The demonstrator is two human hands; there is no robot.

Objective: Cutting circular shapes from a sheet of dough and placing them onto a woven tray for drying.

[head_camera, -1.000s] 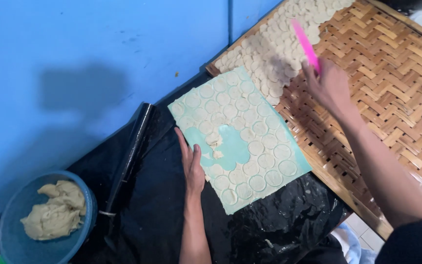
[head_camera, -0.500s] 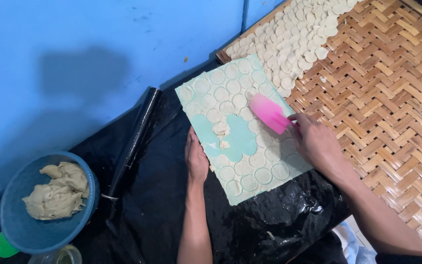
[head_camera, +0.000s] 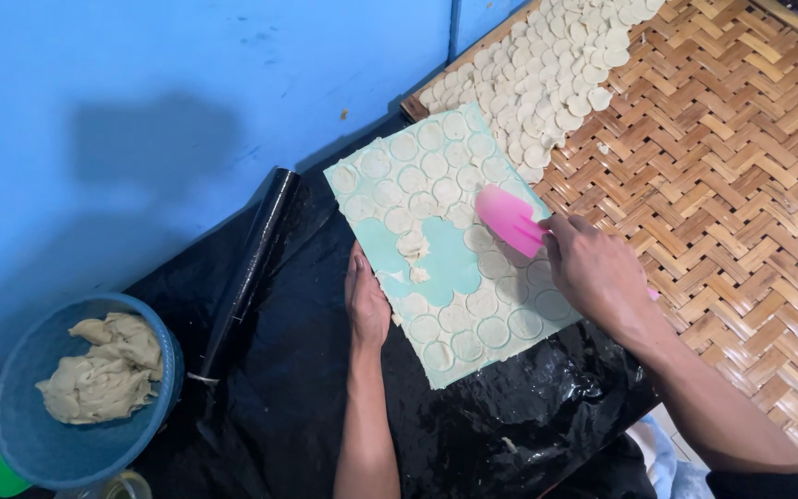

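Dough rounds (head_camera: 459,268) cover a teal mat (head_camera: 450,254) on black plastic w/ long axis running diagonally up-left toward a woven tray (head_camera: 741,185), the right hand (head_camera: 598,273) closed on a pink scraper (head_camera: 508,220) over the mat's right half and thus nearer the rounds, while the left hand (head_camera: 367,300) lies flat, open, at the mat's left edge.

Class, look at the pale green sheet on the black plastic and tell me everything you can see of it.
The pale green sheet is a thin, flat rectangle lying askew on black plastic, one corner against the woven mat. Round dough discs cover most of it; the middle is bare, with a few scraps. The left hand presses its near edge; the right hand lays a pink scraper on it.
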